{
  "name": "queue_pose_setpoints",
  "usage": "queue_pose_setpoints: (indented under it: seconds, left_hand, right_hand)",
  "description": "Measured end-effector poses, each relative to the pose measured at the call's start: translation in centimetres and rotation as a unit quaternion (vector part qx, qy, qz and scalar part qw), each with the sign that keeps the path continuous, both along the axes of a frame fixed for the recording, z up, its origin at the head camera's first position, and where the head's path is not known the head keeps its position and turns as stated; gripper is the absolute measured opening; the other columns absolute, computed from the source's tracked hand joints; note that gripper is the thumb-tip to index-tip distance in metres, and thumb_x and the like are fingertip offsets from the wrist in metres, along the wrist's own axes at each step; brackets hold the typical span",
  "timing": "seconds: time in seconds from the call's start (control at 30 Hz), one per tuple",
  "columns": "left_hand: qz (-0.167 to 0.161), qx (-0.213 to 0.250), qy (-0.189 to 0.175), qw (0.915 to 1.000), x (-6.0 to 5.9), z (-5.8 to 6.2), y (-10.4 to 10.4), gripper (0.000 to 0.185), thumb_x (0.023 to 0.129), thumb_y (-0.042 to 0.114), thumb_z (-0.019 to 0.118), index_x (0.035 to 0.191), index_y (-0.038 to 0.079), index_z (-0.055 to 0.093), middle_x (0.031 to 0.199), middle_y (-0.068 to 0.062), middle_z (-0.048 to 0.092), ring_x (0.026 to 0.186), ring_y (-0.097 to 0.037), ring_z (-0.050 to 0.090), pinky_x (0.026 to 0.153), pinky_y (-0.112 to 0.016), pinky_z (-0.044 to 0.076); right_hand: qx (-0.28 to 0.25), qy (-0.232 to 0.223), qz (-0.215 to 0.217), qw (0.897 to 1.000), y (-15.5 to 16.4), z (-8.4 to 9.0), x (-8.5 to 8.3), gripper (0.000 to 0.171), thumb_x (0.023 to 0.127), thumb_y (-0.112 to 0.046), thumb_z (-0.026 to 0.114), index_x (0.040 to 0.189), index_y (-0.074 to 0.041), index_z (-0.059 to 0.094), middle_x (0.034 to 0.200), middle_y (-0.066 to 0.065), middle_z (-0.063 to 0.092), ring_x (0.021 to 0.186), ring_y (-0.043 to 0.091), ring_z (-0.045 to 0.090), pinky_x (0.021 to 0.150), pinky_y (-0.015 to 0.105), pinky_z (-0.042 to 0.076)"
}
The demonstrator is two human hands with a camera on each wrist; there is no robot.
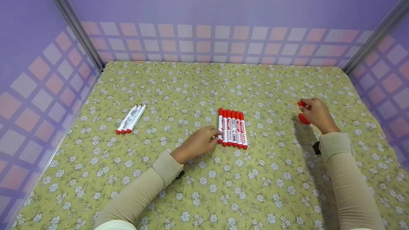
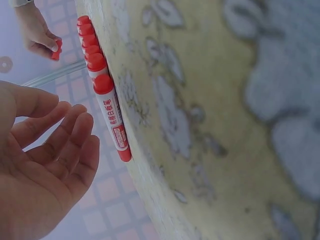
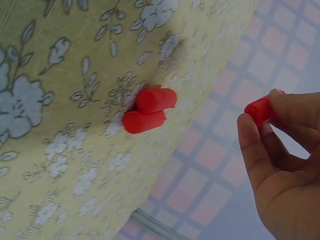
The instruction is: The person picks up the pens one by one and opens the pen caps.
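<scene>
My right hand (image 1: 318,115) pinches a red marker cap (image 3: 259,110) between thumb and fingertips, raised above the cloth. Two more red caps (image 3: 147,112) lie side by side on the cloth beneath it. Near the middle, several capped whiteboard markers (image 1: 232,127) with white barrels and red ends form a neat row. My left hand (image 1: 199,140) is beside the row's left end, its fingers loosely bent and holding nothing in the left wrist view. Whether a fingertip touches the nearest marker (image 2: 114,120) I cannot tell.
Three uncapped markers (image 1: 132,118) lie together on the left, dark tips pointing away. A yellow-green floral cloth (image 1: 191,86) covers the table. Purple checked panels (image 1: 223,38) enclose the back and both sides, with grey posts at the corners.
</scene>
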State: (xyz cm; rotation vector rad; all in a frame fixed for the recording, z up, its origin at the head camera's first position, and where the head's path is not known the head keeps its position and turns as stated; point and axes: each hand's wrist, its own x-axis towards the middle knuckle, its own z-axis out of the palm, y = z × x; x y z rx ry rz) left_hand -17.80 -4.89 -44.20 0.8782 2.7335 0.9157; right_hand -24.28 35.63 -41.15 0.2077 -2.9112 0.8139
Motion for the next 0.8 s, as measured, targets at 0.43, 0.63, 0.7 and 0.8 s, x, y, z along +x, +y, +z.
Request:
queue_pose_setpoints:
  seconds: [0.43,0.63,0.7,0.8]
  left_hand:
    - [-0.020,-0.024,-0.020,0.9993,0.6,0.3,0.2,0.027,0.099,0.015,0.052,0.120,0.006,0.065,0.115,-0.007,0.064,0.098,-0.015,0.060,0.080,-0.031,0.051]
    - [-0.013,-0.026,-0.029,0.9992,0.8,0.5,0.2,0.028,0.099,0.017,0.051,0.121,0.007,0.065,0.115,-0.005,0.063,0.101,-0.015,0.060,0.082,-0.032,0.051]
    - [-0.013,-0.027,-0.028,0.9992,0.8,0.6,0.3,0.028,0.099,0.016,0.051,0.121,0.007,0.065,0.115,-0.005,0.064,0.100,-0.015,0.059,0.082,-0.032,0.051]
    - [-0.012,-0.026,-0.029,0.9992,0.8,0.6,0.2,0.028,0.099,0.016,0.051,0.121,0.006,0.065,0.114,-0.005,0.064,0.098,-0.014,0.059,0.081,-0.031,0.051]
  right_hand:
    - [-0.033,-0.119,-0.065,0.990,2.1,-0.8,-0.1,0.047,0.100,-0.015,0.048,0.141,0.007,0.042,0.130,0.035,0.050,0.110,0.046,0.054,0.072,0.036,0.052]
    - [-0.028,-0.140,-0.078,0.987,2.6,-1.2,-0.1,0.049,0.099,-0.013,0.046,0.142,0.007,0.039,0.133,0.037,0.047,0.113,0.049,0.053,0.080,0.046,0.053]
    - [-0.029,-0.141,-0.077,0.987,2.8,-1.4,0.0,0.049,0.098,-0.012,0.046,0.142,0.008,0.039,0.132,0.038,0.047,0.112,0.049,0.053,0.081,0.047,0.053]
    - [-0.033,-0.151,-0.081,0.985,3.1,-1.6,-0.1,0.049,0.098,-0.011,0.048,0.142,0.009,0.038,0.133,0.039,0.046,0.113,0.049,0.053,0.085,0.051,0.052]
